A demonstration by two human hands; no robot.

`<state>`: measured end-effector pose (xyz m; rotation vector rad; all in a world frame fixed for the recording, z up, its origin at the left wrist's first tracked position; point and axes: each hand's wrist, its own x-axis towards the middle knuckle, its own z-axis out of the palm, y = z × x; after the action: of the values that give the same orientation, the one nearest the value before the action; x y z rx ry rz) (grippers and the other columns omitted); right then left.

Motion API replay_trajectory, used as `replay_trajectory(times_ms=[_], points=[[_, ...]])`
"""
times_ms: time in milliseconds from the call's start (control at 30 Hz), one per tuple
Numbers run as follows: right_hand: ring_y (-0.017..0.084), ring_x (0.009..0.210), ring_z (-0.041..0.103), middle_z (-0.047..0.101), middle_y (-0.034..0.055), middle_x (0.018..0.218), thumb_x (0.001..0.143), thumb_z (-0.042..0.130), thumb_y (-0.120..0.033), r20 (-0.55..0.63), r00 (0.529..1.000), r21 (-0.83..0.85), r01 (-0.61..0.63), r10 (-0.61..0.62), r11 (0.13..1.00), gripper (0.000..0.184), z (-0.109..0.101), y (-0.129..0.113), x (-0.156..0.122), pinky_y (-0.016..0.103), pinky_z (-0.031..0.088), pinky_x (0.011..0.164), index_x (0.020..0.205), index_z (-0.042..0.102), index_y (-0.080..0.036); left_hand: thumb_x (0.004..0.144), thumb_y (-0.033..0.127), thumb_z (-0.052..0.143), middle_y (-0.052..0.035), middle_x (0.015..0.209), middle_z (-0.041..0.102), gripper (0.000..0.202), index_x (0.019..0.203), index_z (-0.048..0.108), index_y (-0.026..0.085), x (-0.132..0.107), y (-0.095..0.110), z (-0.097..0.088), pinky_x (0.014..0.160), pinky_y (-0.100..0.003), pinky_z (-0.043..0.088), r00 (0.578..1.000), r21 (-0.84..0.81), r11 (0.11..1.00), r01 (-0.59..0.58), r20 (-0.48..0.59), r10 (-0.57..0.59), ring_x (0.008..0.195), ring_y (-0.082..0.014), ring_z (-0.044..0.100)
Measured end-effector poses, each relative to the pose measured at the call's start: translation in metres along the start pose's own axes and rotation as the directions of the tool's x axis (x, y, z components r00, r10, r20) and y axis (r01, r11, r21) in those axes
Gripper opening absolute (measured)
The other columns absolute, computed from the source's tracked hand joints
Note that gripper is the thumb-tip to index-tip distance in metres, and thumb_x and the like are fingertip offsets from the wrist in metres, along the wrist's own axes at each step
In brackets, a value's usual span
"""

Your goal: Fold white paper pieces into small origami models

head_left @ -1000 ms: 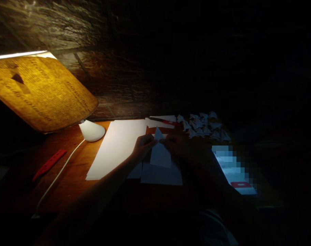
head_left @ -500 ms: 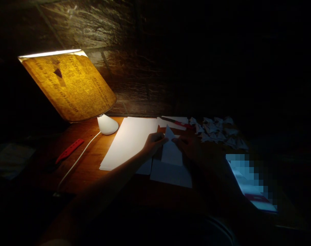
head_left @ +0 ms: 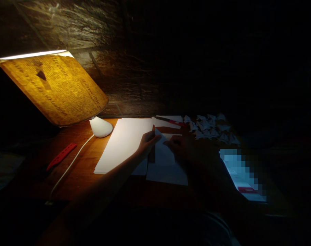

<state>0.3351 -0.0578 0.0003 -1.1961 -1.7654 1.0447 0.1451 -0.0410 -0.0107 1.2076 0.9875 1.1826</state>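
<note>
A folded sheet of paper [head_left: 163, 150] with a pointed top is held between my hands above a flat white sheet [head_left: 168, 177]. My left hand [head_left: 148, 140] grips its left edge, thumb on the near face. At the other slanted edge, the fingers of my right hand [head_left: 179, 145] are pinched on the paper. Deep shadow hides much of that hand. Just left of the folded paper lies a stack of white paper [head_left: 124, 143], with my left forearm crossing its near part.
A lit lamp [head_left: 99, 127] with a printed shade stands at the left, its white cable [head_left: 75, 160] running forward. A red-handled tool [head_left: 61, 156] lies beside it. Behind my hands is a red-and-black tool [head_left: 170, 120]. Several folded paper pieces [head_left: 206, 126] and a glowing screen [head_left: 247, 184] are rightward.
The whole scene has shifted left in view. The folded paper has turned, its point now leaning left and its upper right edge slanting more. Both hands keep hold of it.
</note>
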Motion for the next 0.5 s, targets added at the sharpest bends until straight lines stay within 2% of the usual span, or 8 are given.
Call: replay_trajectory(times_ms=[100, 200, 300, 500], points=[[0.013, 0.056, 0.045, 0.055, -0.001, 0.058, 0.087, 0.061, -0.061, 0.044, 0.998, -0.039, 0.036, -0.034, 0.999, 0.049, 0.0031, 0.0024, -0.0009, 0.027, 0.03, 0.054, 0.061, 0.056, -0.02, 0.068, 0.053, 0.083, -0.0005, 0.063, 0.06, 0.043, 0.07, 0.068, 0.013, 0.0014, 0.0009, 0.0004, 0.055, -0.023, 0.035, 0.996, 0.116, 0.993, -0.036, -0.072, 0.045, 0.059, -0.0115, 0.051], [0.012, 0.054, 0.043, 0.054, -0.0014, 0.057, 0.087, 0.06, -0.062, 0.068, 0.997, -0.071, 0.043, -0.038, 0.997, 0.05, 0.0041, 0.0032, -0.0017, 0.026, 0.029, 0.052, 0.061, 0.056, -0.019, 0.07, 0.05, 0.082, -0.0001, 0.059, 0.059, 0.039, 0.066, 0.068, 0.013, 0.0013, 0.002, 0.0, 0.053, -0.023, 0.033, 0.994, 0.161, 0.986, -0.045, -0.093, 0.061, 0.057, -0.0109, 0.049], [0.011, 0.052, 0.042, 0.053, -0.0018, 0.055, 0.086, 0.061, -0.062, 0.084, 0.996, -0.062, 0.038, -0.033, 0.997, 0.05, 0.0032, -0.0004, -0.0035, 0.026, 0.028, 0.05, 0.06, 0.056, -0.019, 0.07, 0.047, 0.082, 0.0002, 0.057, 0.058, 0.038, 0.062, 0.066, 0.014, -0.0001, 0.0023, -0.0003, 0.053, -0.023, 0.033, 0.996, 0.161, 0.987, -0.023, -0.082, 0.037, 0.055, -0.0107, 0.049], [0.012, 0.056, 0.047, 0.059, -0.0006, 0.06, 0.085, 0.064, -0.052, 0.064, 0.997, 0.028, 0.049, -0.051, 0.998, 0.037, 0.0049, -0.0045, -0.0045, 0.026, 0.034, 0.054, 0.068, 0.062, -0.019, 0.065, 0.047, 0.086, -0.0003, 0.056, 0.058, 0.041, 0.058, 0.065, 0.013, -0.0024, 0.0005, 0.0025, 0.051, -0.023, 0.033, 0.999, 0.166, 0.986, 0.002, -0.037, 0.004, 0.053, -0.0107, 0.049]])
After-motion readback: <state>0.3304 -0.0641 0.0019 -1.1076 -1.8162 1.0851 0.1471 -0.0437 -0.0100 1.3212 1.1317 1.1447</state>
